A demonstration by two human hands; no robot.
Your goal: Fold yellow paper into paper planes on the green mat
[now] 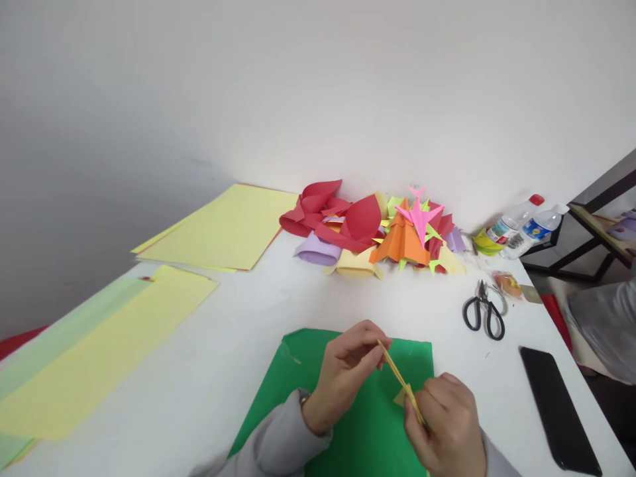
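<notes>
A narrow folded piece of yellow paper (394,364) is held slantwise between my two hands, seen nearly edge-on. My left hand (348,371) pinches its upper end between thumb and fingers. Around its lower part my right hand (444,421) is closed, thumb pressed along the fold, and a small pale flap sticks out to the left. Both hands are above a green sheet (365,404) on the white table. My right palm hides the bottom end of the folded paper.
Yellow sheets (223,225) and long paper strips (109,344) lie to the left. Folded red paper (360,222), an orange paper plane (402,242) and other shapes are heaped by the wall. Black scissors (483,311), a black phone (559,407) and bottles (531,232) are at the right.
</notes>
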